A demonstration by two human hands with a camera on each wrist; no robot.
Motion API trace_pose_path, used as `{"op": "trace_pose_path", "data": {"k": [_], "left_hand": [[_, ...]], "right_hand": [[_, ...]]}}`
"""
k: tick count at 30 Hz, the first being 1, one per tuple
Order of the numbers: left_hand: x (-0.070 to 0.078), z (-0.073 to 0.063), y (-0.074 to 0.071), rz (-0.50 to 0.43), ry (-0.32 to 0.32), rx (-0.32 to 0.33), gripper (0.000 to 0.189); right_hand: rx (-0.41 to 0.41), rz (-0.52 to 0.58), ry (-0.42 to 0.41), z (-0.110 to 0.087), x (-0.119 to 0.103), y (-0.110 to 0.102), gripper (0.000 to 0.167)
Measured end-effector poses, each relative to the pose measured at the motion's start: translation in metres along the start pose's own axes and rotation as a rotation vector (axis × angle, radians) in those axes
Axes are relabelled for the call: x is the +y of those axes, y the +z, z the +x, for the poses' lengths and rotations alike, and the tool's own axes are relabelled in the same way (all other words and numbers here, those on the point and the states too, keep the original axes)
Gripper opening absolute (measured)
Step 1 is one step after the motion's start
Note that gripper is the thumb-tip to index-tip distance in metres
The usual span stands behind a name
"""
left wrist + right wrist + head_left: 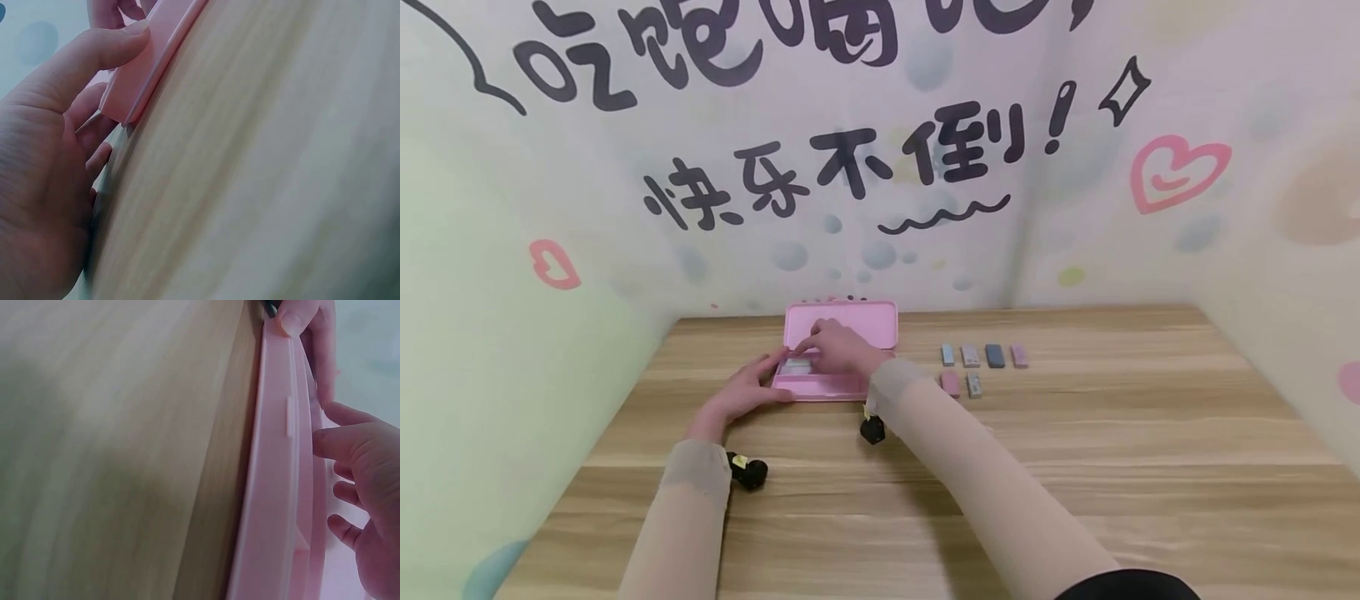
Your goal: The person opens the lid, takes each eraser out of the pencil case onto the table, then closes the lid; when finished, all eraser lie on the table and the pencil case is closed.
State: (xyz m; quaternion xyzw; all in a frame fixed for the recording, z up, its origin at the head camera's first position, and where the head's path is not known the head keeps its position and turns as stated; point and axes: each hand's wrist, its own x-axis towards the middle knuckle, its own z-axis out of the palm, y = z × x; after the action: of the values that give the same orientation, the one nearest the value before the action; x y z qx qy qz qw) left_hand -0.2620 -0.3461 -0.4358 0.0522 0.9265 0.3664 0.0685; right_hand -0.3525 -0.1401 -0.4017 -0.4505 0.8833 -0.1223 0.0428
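A pink pencil case (823, 388) lies with its lid (842, 325) raised towards the wall. My left hand (747, 392) grips its left end, thumb on the front edge and fingers round the end, as the left wrist view (56, 119) shows. Over the inside of the case is my right hand (842, 348), its index finger reaching to the left part. Small whitish blocks (796, 365) lie in the case by that fingertip. In the right wrist view the thumb and index finger of the right hand (375, 469) stand apart, with nothing visible between them; their tips are partly hidden.
Right of the case, small eraser-like blocks stand in two rows: light blue (947, 356), whitish (971, 356), dark blue (995, 356) and purple (1018, 356) behind, pink (950, 384) and grey (973, 385) in front. A printed wall (925, 267) closes off the wooden table (1075, 467).
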Motion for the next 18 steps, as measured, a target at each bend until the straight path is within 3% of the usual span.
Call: {"op": "trace_pose_path", "data": {"k": [6, 12, 18], "left_hand": [[0.003, 0.001, -0.001, -0.023, 0.004, 0.008, 0.095], [0.003, 0.0, -0.002, -0.017, 0.014, 0.007, 0.094], [0.001, 0.001, -0.001, -0.025, 0.021, 0.004, 0.093]], "right_hand": [[-0.023, -0.045, 0.008, 0.006, -0.001, 0.002, 0.044], [-0.039, -0.123, -0.036, 0.011, -0.002, 0.003, 0.053], [-0.081, -0.123, -0.027, 0.015, -0.004, 0.008, 0.058]]}}
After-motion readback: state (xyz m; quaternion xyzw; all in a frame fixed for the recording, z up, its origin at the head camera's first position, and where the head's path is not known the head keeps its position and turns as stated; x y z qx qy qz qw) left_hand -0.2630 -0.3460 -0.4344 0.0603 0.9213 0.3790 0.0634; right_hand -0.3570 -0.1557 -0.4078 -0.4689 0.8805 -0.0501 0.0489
